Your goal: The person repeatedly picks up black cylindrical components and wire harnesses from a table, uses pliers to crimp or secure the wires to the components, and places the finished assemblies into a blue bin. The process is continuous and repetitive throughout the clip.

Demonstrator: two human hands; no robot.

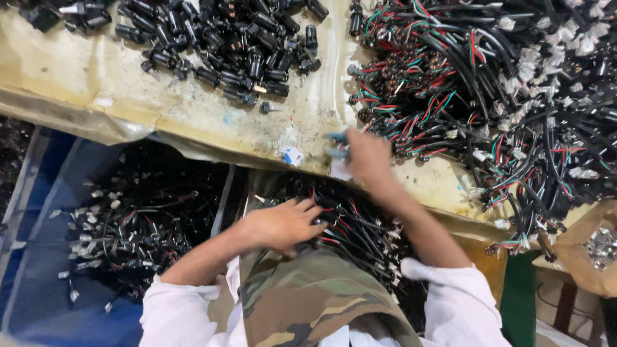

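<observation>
from the head view, the left hand (283, 225) lies flat, fingers spread, on the lap bundle of wired cables (360, 231) at six o'clock. the right hand (366, 156) pinches a blue tool (339, 145) near the cable heap (488, 96) at two o'clock. this looks like the pick-up step, and the next move likely calls for singling out one cable.

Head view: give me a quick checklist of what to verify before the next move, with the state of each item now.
1. Left hand rests on the cable bundle on the lap: ok.
2. Left fingers closed around a single cable: cannot tell; they lie spread over the bundle.
3. Right hand at the table edge holds a blue-handled tool: ok, though motion blur hides the tool's tip.
4. Pile of wired cables within reach, right of the right hand: ok.
5. Black connector pile apart from the cables: ok.
6. Bare table between the piles: ok.
</observation>
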